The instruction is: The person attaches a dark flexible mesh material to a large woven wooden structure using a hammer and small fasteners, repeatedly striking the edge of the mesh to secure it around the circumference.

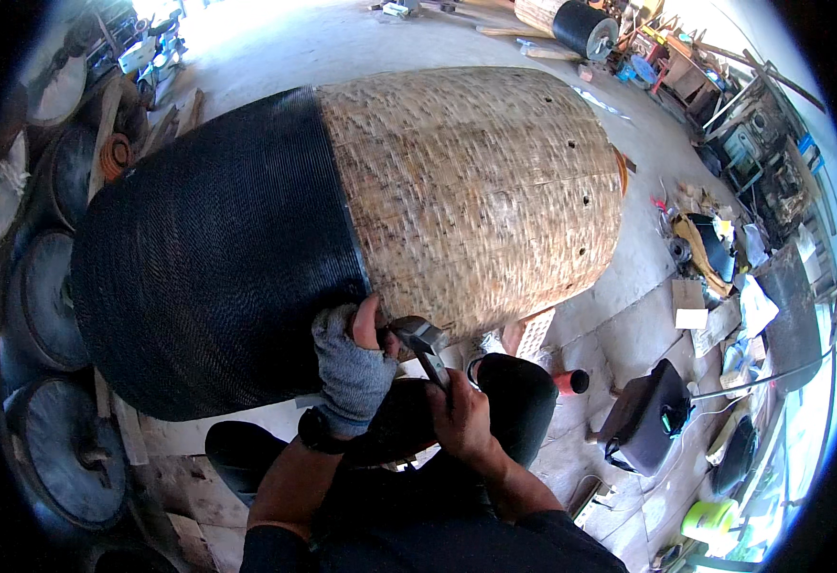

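- Across the middle of the workshop floor lies our big woven basket-drum (361, 220) on its side; its left part is coated black, its right part is bare pale weave with a few small holes.
- Our left hand (352, 358), in a grey fingerless glove, presses against the drum's lower edge right at the seam between black and pale; the thumb is up, the fingers pinched narrow on something too small for us to make out.
- Our right hand (461, 415) is wrapped tight round the handle of a hammer (423, 342); the hammer's metal head sits just beside the left thumb, touching or nearly touching the weave.
- Beyond our knees stand a dark plastic canister (648, 415) and a small red cylinder (571, 382); round black discs (41, 301) are stacked along the left wall.
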Action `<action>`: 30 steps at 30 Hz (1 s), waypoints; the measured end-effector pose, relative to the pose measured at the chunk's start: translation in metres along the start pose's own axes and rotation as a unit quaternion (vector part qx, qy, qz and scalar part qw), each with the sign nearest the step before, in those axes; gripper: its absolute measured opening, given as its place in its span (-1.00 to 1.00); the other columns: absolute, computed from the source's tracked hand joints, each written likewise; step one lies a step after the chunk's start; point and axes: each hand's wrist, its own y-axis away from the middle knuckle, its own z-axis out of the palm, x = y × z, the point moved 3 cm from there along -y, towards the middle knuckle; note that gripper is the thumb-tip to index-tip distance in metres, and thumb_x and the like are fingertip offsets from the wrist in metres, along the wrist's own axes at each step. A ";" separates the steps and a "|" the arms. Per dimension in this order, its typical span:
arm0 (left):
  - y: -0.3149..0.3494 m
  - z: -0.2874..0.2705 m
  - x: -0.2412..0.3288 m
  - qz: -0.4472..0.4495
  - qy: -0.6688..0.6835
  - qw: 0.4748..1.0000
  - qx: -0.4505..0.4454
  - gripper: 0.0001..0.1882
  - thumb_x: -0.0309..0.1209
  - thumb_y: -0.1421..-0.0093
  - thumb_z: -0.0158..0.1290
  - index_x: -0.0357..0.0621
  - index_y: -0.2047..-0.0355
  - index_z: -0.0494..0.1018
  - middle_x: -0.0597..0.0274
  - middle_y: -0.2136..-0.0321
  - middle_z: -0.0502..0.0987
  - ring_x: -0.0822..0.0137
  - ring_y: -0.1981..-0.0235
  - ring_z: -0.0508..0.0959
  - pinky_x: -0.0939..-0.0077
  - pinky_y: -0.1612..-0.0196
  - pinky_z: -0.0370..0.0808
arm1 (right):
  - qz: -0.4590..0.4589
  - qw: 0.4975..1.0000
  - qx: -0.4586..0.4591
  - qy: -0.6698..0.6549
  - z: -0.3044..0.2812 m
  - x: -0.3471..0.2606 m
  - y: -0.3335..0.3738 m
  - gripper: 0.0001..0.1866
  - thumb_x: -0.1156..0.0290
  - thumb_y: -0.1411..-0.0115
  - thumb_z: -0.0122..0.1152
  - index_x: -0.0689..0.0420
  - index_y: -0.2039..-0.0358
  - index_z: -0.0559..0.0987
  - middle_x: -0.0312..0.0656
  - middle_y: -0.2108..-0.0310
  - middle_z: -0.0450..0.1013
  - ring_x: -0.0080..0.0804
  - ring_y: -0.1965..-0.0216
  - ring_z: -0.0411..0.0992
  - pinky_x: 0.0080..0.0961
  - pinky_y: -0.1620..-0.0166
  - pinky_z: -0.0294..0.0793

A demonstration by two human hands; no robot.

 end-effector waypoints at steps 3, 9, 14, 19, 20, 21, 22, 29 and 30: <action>-0.002 -0.003 0.001 0.014 0.003 1.000 0.017 -0.14 -0.53 0.19 0.28 -0.16 -0.18 0.19 0.07 0.15 0.48 0.09 0.15 0.46 0.13 -0.03 0.31 | -0.011 1.000 0.005 -0.002 0.003 0.004 -0.001 -0.84 0.45 -0.19 0.14 0.29 0.30 0.42 0.08 0.55 0.42 0.00 0.49 0.48 -0.26 0.43 0.43; 0.007 -0.004 -0.012 0.008 0.060 0.998 -0.022 -0.25 -0.55 0.09 0.24 -0.17 -0.16 0.24 0.07 0.08 0.48 0.13 0.12 0.51 0.19 -0.04 0.34 | -0.021 1.000 -0.005 0.015 0.005 0.008 0.000 -0.83 0.44 -0.19 0.15 0.29 0.30 0.43 0.07 0.56 0.43 -0.01 0.51 0.49 -0.29 0.45 0.44; 0.003 -0.013 -0.006 0.064 -0.041 0.997 -0.004 -0.28 -0.52 0.07 0.24 -0.16 -0.15 0.27 0.10 0.04 0.47 0.14 0.15 0.54 0.26 0.00 0.39 | -0.010 1.000 -0.002 0.004 0.009 0.010 0.001 -0.81 0.43 -0.19 0.15 0.28 0.28 0.44 0.06 0.57 0.43 0.00 0.53 0.49 -0.30 0.46 0.44; 0.005 -0.002 -0.010 0.012 0.042 0.999 -0.017 -0.23 -0.49 0.10 0.26 -0.17 -0.17 0.24 0.07 0.04 0.46 0.10 0.12 0.51 0.19 -0.04 0.36 | 0.018 1.000 -0.006 0.002 0.006 0.004 0.000 -0.81 0.44 -0.19 0.13 0.29 0.26 0.43 0.06 0.57 0.43 0.00 0.52 0.50 -0.31 0.45 0.45; 0.005 0.000 -0.011 0.014 0.043 0.999 -0.002 -0.21 -0.48 0.11 0.27 -0.17 -0.17 0.23 0.06 0.04 0.45 0.09 0.12 0.50 0.18 -0.04 0.35 | 0.001 1.000 -0.002 0.006 0.006 0.003 -0.001 -0.81 0.44 -0.19 0.13 0.29 0.25 0.43 0.06 0.57 0.43 -0.01 0.52 0.50 -0.30 0.46 0.45; 0.004 -0.001 -0.009 0.017 0.042 0.999 -0.003 -0.22 -0.47 0.11 0.28 -0.18 -0.17 0.23 0.05 0.10 0.47 0.09 0.14 0.50 0.17 -0.03 0.35 | -0.015 1.000 0.004 0.010 0.006 0.004 -0.001 -0.80 0.44 -0.19 0.13 0.29 0.25 0.43 0.06 0.57 0.43 -0.01 0.53 0.50 -0.30 0.46 0.44; 0.001 -0.004 -0.007 0.020 0.042 0.999 -0.003 -0.22 -0.46 0.11 0.29 -0.19 -0.16 0.24 0.03 0.16 0.48 0.10 0.17 0.49 0.16 -0.01 0.35 | -0.031 0.999 0.009 0.014 0.005 0.004 0.000 -0.80 0.44 -0.19 0.13 0.30 0.25 0.43 0.06 0.56 0.43 -0.01 0.53 0.50 -0.30 0.46 0.44; -0.004 -0.003 -0.002 -0.045 0.049 0.996 -0.067 -0.22 -0.45 0.11 0.29 -0.23 -0.15 0.24 -0.02 0.19 0.50 0.05 0.11 0.47 0.04 -0.08 0.30 | 0.055 0.998 -0.018 0.015 0.010 0.015 0.004 -0.79 0.48 -0.15 0.18 0.30 0.24 0.43 0.06 0.57 0.42 -0.04 0.55 0.49 -0.29 0.50 0.44; -0.003 -0.003 -0.003 -0.037 0.044 0.997 -0.061 -0.23 -0.44 0.09 0.28 -0.23 -0.16 0.23 -0.05 0.16 0.49 0.03 0.09 0.47 0.02 -0.09 0.29 | 0.057 0.998 -0.023 0.020 0.010 0.014 0.002 -0.79 0.49 -0.14 0.18 0.30 0.25 0.42 0.06 0.57 0.41 -0.04 0.55 0.48 -0.30 0.50 0.44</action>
